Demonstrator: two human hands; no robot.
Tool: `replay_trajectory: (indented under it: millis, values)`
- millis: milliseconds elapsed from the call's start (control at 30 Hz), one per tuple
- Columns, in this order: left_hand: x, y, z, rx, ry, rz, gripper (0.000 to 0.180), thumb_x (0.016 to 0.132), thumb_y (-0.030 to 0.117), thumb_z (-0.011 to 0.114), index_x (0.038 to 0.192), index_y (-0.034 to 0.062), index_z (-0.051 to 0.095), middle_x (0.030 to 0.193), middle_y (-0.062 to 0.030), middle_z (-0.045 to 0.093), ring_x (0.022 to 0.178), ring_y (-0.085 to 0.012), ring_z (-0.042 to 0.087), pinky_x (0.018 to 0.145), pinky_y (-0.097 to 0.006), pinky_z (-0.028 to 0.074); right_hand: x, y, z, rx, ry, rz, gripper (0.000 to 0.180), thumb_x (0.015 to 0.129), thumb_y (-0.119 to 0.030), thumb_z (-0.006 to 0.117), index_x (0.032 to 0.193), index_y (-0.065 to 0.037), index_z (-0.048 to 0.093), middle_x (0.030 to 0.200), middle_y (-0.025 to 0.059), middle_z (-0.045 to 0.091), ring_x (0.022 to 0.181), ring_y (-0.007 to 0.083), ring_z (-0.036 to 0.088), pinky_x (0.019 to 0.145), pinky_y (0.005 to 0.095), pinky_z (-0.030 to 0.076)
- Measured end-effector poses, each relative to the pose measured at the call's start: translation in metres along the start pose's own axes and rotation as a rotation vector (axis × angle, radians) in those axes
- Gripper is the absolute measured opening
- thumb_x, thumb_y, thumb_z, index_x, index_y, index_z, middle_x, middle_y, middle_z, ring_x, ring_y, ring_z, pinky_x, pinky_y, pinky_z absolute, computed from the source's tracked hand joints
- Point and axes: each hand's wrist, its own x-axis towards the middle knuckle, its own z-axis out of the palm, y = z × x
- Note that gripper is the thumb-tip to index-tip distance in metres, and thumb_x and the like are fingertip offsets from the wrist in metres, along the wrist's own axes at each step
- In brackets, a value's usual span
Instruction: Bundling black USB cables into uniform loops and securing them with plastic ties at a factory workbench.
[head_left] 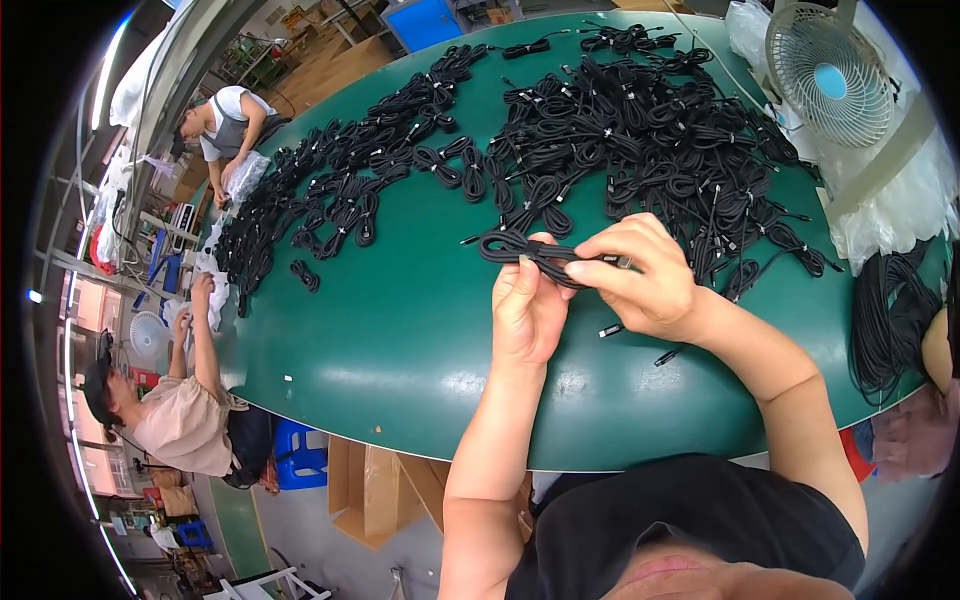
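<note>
Bare green table (400,330) near its front edge, both hands' fingers (610,275) pinching a coiled black cable (530,250) above it.

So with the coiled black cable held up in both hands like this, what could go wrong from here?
1. The coiled cable is pinched only by the left hand and right hand; if either loosens, the loops could spring open.
2. Loose connector ends lie on the green table just under the hands and might snag.
3. The dense pile of bundled cables sits close behind, so a dropped coil could tangle with it.
</note>
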Motion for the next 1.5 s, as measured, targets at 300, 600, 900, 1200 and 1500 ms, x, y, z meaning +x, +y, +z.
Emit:
replay_trajectory:
  millis: [300, 600, 900, 1200, 1500]
  values:
    - [0.001, 0.001, -0.001, 0.191, 0.028, 0.134, 0.027, 0.081, 0.007, 0.063, 0.106, 0.002, 0.055, 0.102, -0.01, 0.058, 0.087, -0.0166, 0.056, 0.078, -0.029, 0.044, 0.003, 0.001, -0.01, 0.181, -0.075, 0.456, 0.017, 0.068, 0.002, 0.065, 0.084, -0.003, 0.061, 0.078, 0.0088, 0.059, 0.071, 0.024, 0.057, 0.064, 0.0331, 0.046]
    - [0.0, -0.003, -0.001, 0.205, 0.013, 0.078, 0.03, 0.079, 0.006, 0.065, 0.107, 0.0027, 0.055, 0.1, -0.0059, 0.06, 0.095, -0.016, 0.056, 0.085, -0.031, 0.043, 0.004, -0.003, -0.006, 0.142, -0.091, 0.425, 0.015, 0.074, -0.002, 0.061, 0.089, -0.003, 0.06, 0.083, 0.0082, 0.059, 0.076, 0.0252, 0.057, 0.069, 0.0341, 0.044]
    - [-0.003, -0.001, -0.002, 0.229, 0.026, 0.073, 0.031, 0.08, 0.006, 0.064, 0.109, 0.0015, 0.055, 0.106, -0.009, 0.059, 0.098, -0.0176, 0.055, 0.088, -0.032, 0.042, -0.002, 0.003, 0.0, 0.098, -0.181, 0.433, 0.024, 0.079, -0.014, 0.062, 0.1, -0.003, 0.058, 0.084, 0.0086, 0.058, 0.082, 0.0235, 0.057, 0.071, 0.0327, 0.044]
    - [0.004, 0.012, -0.002, 0.221, 0.078, 0.084, 0.055, 0.088, 0.024, 0.054, 0.134, 0.0087, 0.028, 0.111, -0.0108, 0.053, 0.067, -0.013, 0.051, 0.049, -0.023, 0.039, 0.001, 0.012, -0.007, 0.392, -0.196, 0.813, 0.031, 0.087, -0.02, 0.057, 0.108, 0.002, 0.057, 0.081, 0.0085, 0.054, 0.067, 0.0139, 0.053, 0.059, 0.0259, 0.043]
    - [0.007, 0.014, -0.003, 0.395, 0.333, 0.089, 0.025, 0.094, 0.02, 0.041, 0.105, 0.0001, 0.051, 0.079, -0.0107, 0.06, 0.049, -0.0128, 0.051, 0.039, -0.023, 0.037, -0.005, 0.019, 0.001, 0.524, -0.17, 0.751, 0.031, 0.088, -0.025, 0.056, 0.107, 0.0, 0.059, 0.077, 0.0033, 0.054, 0.065, 0.01, 0.05, 0.057, 0.0228, 0.042]
